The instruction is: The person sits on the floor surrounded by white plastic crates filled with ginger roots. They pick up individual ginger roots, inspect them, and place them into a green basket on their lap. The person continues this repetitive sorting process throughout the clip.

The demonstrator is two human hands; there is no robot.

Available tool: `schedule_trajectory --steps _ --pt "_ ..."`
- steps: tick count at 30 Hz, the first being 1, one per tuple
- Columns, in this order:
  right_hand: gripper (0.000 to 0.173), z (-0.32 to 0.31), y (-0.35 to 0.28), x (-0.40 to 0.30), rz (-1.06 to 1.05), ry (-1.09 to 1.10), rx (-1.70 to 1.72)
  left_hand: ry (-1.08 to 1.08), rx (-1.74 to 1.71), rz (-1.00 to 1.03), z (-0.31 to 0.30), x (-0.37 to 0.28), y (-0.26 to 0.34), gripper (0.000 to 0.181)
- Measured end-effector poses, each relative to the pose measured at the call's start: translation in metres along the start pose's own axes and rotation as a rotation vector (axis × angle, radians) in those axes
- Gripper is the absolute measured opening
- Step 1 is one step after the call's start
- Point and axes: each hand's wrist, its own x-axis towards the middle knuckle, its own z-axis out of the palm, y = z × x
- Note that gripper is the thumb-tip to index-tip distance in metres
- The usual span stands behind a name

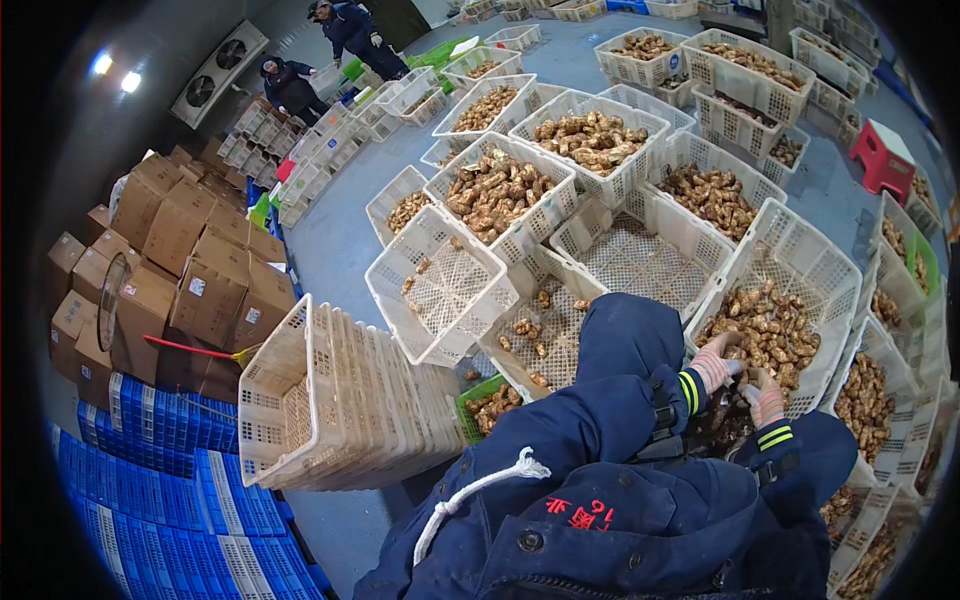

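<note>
My left hand (714,363), in a striped glove, is at the near edge of the mushroom pile in a white plastic crate (825,262) before me. My right hand (765,399), gloved alike, is close beside it. Their fingers nearly meet over the brown mushrooms (769,326); whether either holds one is too small to tell. Dark debris lies below the hands, between my knees. A crate with a bare mesh floor (637,255) stands beyond my knee. Another crate (551,337) has several loose mushrooms, and a small green crate (469,409) holds more.
Stacked white crates (360,397) and blue crates (142,487) stand at the left, below cardboard boxes (210,277). Filled crates (510,195) spread ahead and along the right. A red stool with a white top (883,157) is at the upper right. Two people (360,37) (292,86) are far off.
</note>
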Motion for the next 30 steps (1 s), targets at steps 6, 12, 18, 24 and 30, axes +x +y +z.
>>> schedule_trajectory --steps 6,12,18,24,30 --pt "0.039 -0.016 0.019 0.008 -0.131 0.05 -0.106 0.02 0.023 -0.074 0.012 -0.003 0.018 0.05" --pt "0.039 -0.006 -0.018 -0.008 -0.068 0.047 -0.067 0.069 0.02 -0.01 0.01 -0.002 0.019 0.044" --pt "0.042 -0.006 -0.02 -0.004 -0.267 0.195 -0.076 0.196 0.008 -0.119 0.003 -0.002 0.027 0.042" --pt "0.048 0.019 -0.037 -0.019 -0.397 0.229 -0.748 0.114 -0.028 -0.15 0.011 -0.012 0.042 0.047" --pt "0.048 -0.004 0.006 0.0 -0.301 0.206 -0.592 0.096 0.175 -0.1 0.012 0.006 0.003 0.052"
